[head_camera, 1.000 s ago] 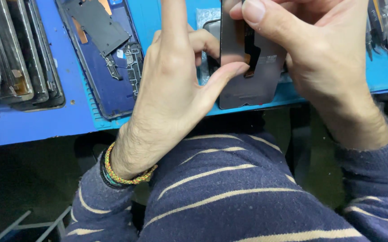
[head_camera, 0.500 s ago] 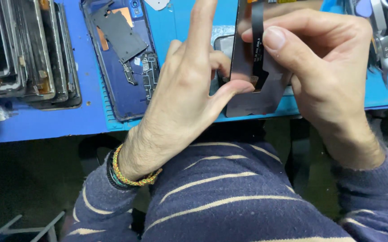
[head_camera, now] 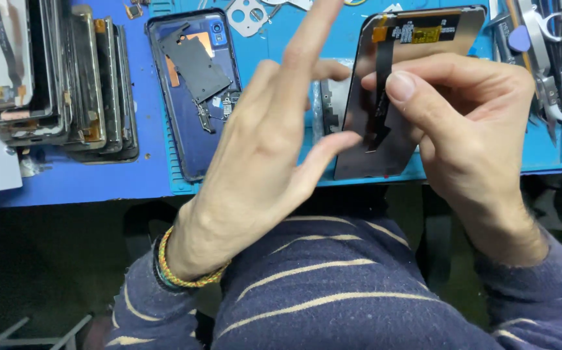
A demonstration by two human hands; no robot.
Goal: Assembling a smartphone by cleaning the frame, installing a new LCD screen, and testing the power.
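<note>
— What do we have in our hands?

— Our right hand (head_camera: 469, 129) grips a dark phone screen panel (head_camera: 397, 91), held with its back toward us, thumb pressed across the middle of it. A black ribbon cable (head_camera: 381, 84) runs down its back from an orange-yellow patch near the top edge.

— And the left?

— Our left hand (head_camera: 261, 162) is spread wide, fingers fanned apart, the index pointing up. Only the thumb tip touches the panel, at its lower left, right by the end of the ribbon cable. It clamps on nothing.

— Where is the panel against the bench?

— We hold it above the blue work mat (head_camera: 281, 39), over the mat's near edge, lifted and tilted rather than lying flat.

— What lies around?

— An opened blue phone body (head_camera: 193, 91) lies on the mat toward its left edge, with a dark metal shield inside. Farther left, on the blue bench top (head_camera: 67, 181), a stack of old screens (head_camera: 67, 78) leans together. Tweezers and tools (head_camera: 553, 58) sit at the mat's right end. A small metal camera plate (head_camera: 247, 14) lies at the far edge.

— On our wrist?

— A woven yellow bracelet (head_camera: 183, 275) above a striped navy sleeve (head_camera: 333, 291).
</note>
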